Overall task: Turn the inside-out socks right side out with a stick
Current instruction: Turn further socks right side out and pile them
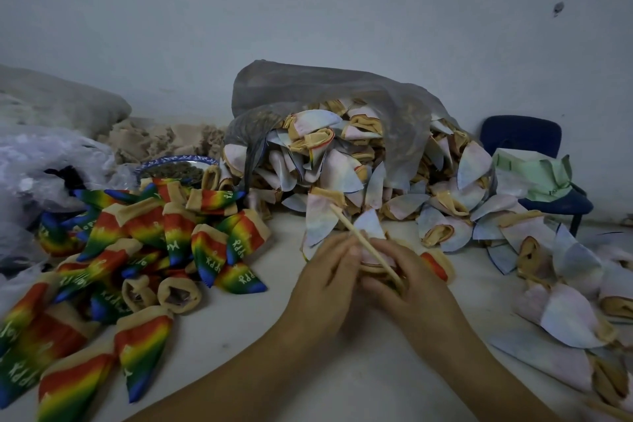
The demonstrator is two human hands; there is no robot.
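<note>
Your two hands meet over the middle of a white table (308, 370), working one sock (375, 259) with one stick (356, 233). The sock is pale and inside out with a tan cuff, and it is bunched between your palms. Your left hand (322, 274) has its fingers (347, 250) curled and pinching the cuff. Your right hand (414, 288) is closed around the stick's near end and the sock together.

The thin, light wooden stick runs diagonally. Its near end is in your right hand, and its free tip points away from you and to the left, rising above the sock.

To your left is a heap of rainbow socks (154, 243), already right side out. There are well over a dozen, too overlapped to count exactly. Ahead and to your right, the inside-out socks (342, 168) spill from one grey plastic bag (308, 89). They number in the dozens, too many to count. One blue-rimmed plate (161, 163) sits behind the rainbow heap, and one blue chair (524, 137) stands at the far right.
</note>
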